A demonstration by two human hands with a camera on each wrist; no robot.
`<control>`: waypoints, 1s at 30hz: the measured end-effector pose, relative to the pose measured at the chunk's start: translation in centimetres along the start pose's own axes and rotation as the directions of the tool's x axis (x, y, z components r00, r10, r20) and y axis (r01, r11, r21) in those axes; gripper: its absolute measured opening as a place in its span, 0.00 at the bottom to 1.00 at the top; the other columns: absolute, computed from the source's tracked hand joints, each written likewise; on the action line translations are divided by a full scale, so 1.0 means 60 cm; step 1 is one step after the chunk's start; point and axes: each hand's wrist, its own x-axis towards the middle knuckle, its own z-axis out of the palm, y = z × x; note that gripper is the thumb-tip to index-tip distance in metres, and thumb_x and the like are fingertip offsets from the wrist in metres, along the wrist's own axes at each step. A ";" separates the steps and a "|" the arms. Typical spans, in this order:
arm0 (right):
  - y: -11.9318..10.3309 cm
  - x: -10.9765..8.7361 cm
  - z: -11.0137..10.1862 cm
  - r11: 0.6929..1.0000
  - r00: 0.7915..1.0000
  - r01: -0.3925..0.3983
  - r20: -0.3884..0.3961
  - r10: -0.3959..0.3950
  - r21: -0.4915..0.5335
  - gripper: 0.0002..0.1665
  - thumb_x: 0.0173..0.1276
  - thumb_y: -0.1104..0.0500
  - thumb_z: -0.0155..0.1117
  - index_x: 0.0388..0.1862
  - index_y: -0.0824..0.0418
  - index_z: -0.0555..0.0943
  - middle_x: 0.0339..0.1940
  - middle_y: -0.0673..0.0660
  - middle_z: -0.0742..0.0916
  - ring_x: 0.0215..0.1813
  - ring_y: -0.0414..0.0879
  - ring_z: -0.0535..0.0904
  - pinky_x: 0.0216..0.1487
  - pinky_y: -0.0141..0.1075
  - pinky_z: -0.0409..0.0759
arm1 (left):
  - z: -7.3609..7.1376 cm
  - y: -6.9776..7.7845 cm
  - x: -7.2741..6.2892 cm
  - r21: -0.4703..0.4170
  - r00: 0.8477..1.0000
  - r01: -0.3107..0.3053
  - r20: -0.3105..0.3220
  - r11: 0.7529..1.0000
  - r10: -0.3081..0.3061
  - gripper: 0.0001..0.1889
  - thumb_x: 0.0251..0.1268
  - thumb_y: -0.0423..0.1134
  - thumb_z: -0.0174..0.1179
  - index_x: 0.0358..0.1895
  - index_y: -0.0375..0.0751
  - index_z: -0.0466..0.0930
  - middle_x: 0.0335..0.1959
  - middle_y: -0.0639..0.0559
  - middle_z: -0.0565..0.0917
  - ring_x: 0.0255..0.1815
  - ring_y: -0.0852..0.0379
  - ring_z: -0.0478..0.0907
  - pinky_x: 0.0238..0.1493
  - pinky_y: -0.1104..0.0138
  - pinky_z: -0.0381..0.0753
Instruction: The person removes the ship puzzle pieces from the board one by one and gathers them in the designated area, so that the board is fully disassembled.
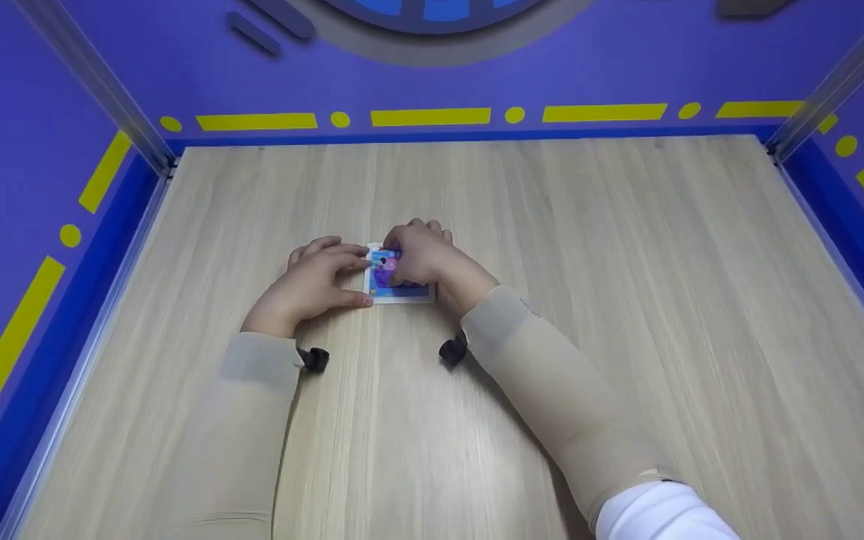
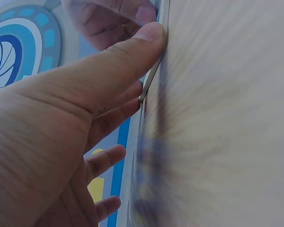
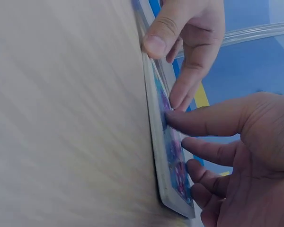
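Note:
A small flat picture board with a white border lies on the table, its face showing a pink and purple figure on blue. My left hand holds the board's left side, thumb at the near corner and index finger at the far edge. In the right wrist view the left thumb bears on the board's rim. My right hand is over the picture and covers its right part. The right thumb touches the picture, with the other fingertips along the board's far side.
The board lies on a wood-grain table. Purple-blue walls with yellow dashes and dots rise at its back and both sides. Small black camera mounts stick out from both wrists, close above the tabletop.

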 end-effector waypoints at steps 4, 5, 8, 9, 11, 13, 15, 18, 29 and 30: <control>-0.005 0.008 0.009 0.999 0.998 -0.034 -0.054 0.035 0.017 0.29 0.71 0.50 0.81 0.69 0.54 0.88 0.69 0.58 0.86 0.72 0.59 0.73 0.78 0.55 0.65 | 0.001 0.001 0.001 -0.025 1.000 0.013 -0.015 1.000 -0.014 0.38 0.66 0.55 0.83 0.75 0.42 0.86 0.86 0.51 0.77 0.95 0.40 0.53 0.94 0.38 0.41; -0.007 0.011 0.011 0.999 0.997 -0.046 -0.067 0.047 0.018 0.27 0.72 0.48 0.80 0.67 0.54 0.88 0.68 0.57 0.86 0.71 0.58 0.73 0.77 0.55 0.64 | 0.001 0.001 0.001 -0.032 1.000 0.017 -0.017 0.999 -0.018 0.38 0.65 0.55 0.83 0.74 0.41 0.86 0.86 0.51 0.77 0.96 0.40 0.53 0.94 0.39 0.41; -0.012 0.017 0.018 0.996 0.990 -0.088 -0.109 0.090 0.015 0.22 0.74 0.45 0.77 0.61 0.53 0.89 0.64 0.55 0.87 0.69 0.57 0.74 0.77 0.55 0.64 | 0.001 0.001 0.001 -0.038 1.000 0.018 -0.020 0.999 -0.018 0.38 0.65 0.55 0.84 0.74 0.41 0.87 0.86 0.52 0.78 0.96 0.41 0.53 0.94 0.39 0.41; -0.014 0.019 0.020 0.995 0.987 -0.102 -0.120 0.103 0.013 0.21 0.75 0.44 0.76 0.60 0.53 0.89 0.63 0.55 0.87 0.68 0.57 0.74 0.77 0.55 0.64 | 0.001 0.000 0.001 -0.041 1.000 0.015 -0.022 0.999 -0.015 0.38 0.65 0.55 0.84 0.74 0.40 0.87 0.86 0.51 0.78 0.96 0.40 0.53 0.94 0.39 0.40; -0.019 0.022 0.022 0.992 0.982 -0.128 -0.136 0.128 0.007 0.20 0.75 0.42 0.75 0.56 0.52 0.88 0.61 0.54 0.87 0.68 0.57 0.74 0.76 0.55 0.64 | 0.001 0.000 0.001 -0.045 1.000 0.009 -0.025 0.999 -0.010 0.37 0.64 0.55 0.84 0.73 0.40 0.87 0.86 0.51 0.78 0.95 0.40 0.54 0.94 0.39 0.40; -0.023 0.025 0.024 0.988 0.977 -0.154 -0.148 0.152 -0.004 0.20 0.76 0.40 0.74 0.54 0.52 0.88 0.59 0.54 0.87 0.67 0.57 0.75 0.75 0.54 0.63 | 0.001 -0.001 0.002 -0.048 1.000 0.007 -0.028 0.999 -0.008 0.36 0.64 0.54 0.84 0.71 0.41 0.88 0.85 0.51 0.78 0.95 0.39 0.54 0.94 0.38 0.40; -0.028 0.027 0.026 0.984 0.973 -0.176 -0.152 0.172 -0.013 0.22 0.76 0.38 0.74 0.54 0.52 0.88 0.59 0.54 0.87 0.67 0.57 0.74 0.75 0.54 0.63 | 0.002 -0.003 0.003 -0.052 1.000 0.004 -0.030 0.999 -0.006 0.36 0.64 0.54 0.85 0.71 0.40 0.88 0.85 0.51 0.78 0.95 0.38 0.54 0.94 0.37 0.40; -0.035 0.030 0.027 0.978 0.968 -0.204 -0.159 0.196 -0.036 0.25 0.76 0.35 0.73 0.55 0.53 0.89 0.58 0.54 0.87 0.66 0.57 0.74 0.74 0.54 0.63 | 0.003 -0.004 0.003 -0.054 0.999 0.006 -0.033 0.999 -0.008 0.36 0.63 0.54 0.85 0.70 0.40 0.89 0.85 0.50 0.78 0.95 0.38 0.54 0.94 0.37 0.40; -0.045 0.036 0.032 0.966 0.955 -0.250 -0.176 0.237 -0.057 0.30 0.74 0.30 0.73 0.55 0.53 0.91 0.58 0.53 0.86 0.65 0.56 0.74 0.73 0.53 0.63 | 0.003 -0.004 0.002 -0.049 0.999 0.005 -0.033 0.999 -0.007 0.36 0.63 0.56 0.84 0.71 0.41 0.88 0.85 0.49 0.78 0.94 0.38 0.56 0.94 0.37 0.41; -0.045 0.036 0.032 0.967 0.956 -0.249 -0.176 0.236 -0.057 0.30 0.74 0.29 0.73 0.54 0.52 0.91 0.58 0.54 0.86 0.66 0.56 0.74 0.74 0.53 0.63 | 0.004 -0.004 0.002 -0.049 0.999 0.005 -0.034 0.999 -0.006 0.36 0.63 0.56 0.84 0.71 0.42 0.88 0.85 0.48 0.78 0.94 0.37 0.56 0.94 0.37 0.41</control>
